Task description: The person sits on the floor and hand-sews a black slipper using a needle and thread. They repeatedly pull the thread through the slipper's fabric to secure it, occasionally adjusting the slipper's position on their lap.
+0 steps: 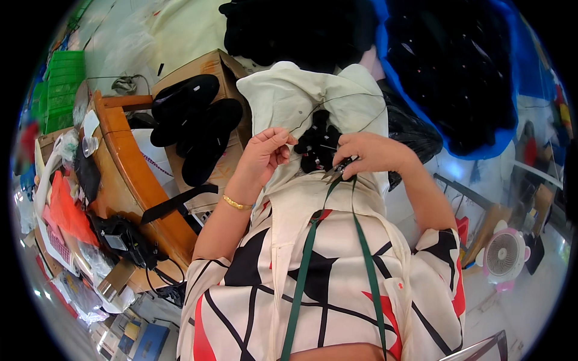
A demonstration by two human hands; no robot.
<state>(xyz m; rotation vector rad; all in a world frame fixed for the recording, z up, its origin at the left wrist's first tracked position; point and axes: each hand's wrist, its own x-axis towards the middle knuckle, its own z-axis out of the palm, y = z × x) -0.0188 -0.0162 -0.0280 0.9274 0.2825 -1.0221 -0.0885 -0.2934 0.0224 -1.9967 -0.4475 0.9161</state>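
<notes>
In the head view, the right hand [374,153] grips small scissors [339,171] on a green cord [307,256]. The left hand [269,151] is curled; whether it pinches the dark thread [306,120] beside it, I cannot tell. A black bundle [317,142] lies in the lap between both hands. Black shoe-shaped pieces [212,143] at left bear small pale marks, unreadable.

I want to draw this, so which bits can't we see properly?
All in the head view:
Part of the small dark metal snips: hidden by the bare right hand's fingers.
What, if anything, the bare left hand pinches: too small.
How many small, lumpy black pieces there are: too dark.
Where the long, flat green strap continues: cut off by the lower edge.
</notes>
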